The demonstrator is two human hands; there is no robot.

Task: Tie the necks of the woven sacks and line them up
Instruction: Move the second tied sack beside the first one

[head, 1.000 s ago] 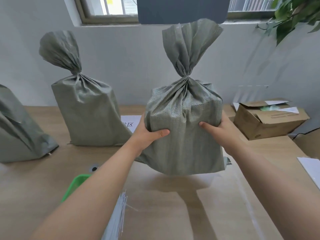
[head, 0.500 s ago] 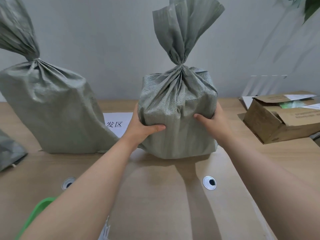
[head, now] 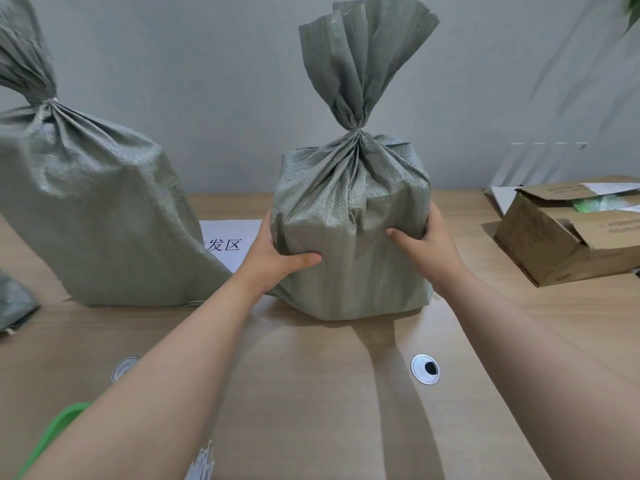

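A grey-green woven sack [head: 349,209] with a tied neck stands upright on the wooden table [head: 311,393], near the back wall. My left hand [head: 277,254] grips its left side, thumb across the front. My right hand [head: 424,249] grips its right side the same way. A second tied sack [head: 97,209] stands to the left, apart from the first. The corner of a third sack [head: 15,308] shows at the far left edge.
A white paper sheet with printed characters [head: 228,242] lies between the two sacks. An open cardboard box [head: 571,230] sits at the right. Two round cable grommets [head: 425,368] are set in the tabletop. A green container [head: 52,434] and white ties [head: 202,465] lie at the bottom left.
The sack was carried in the air a second ago; it has moved away from me and now rests on the table near the wall. Both hands keep their hold.
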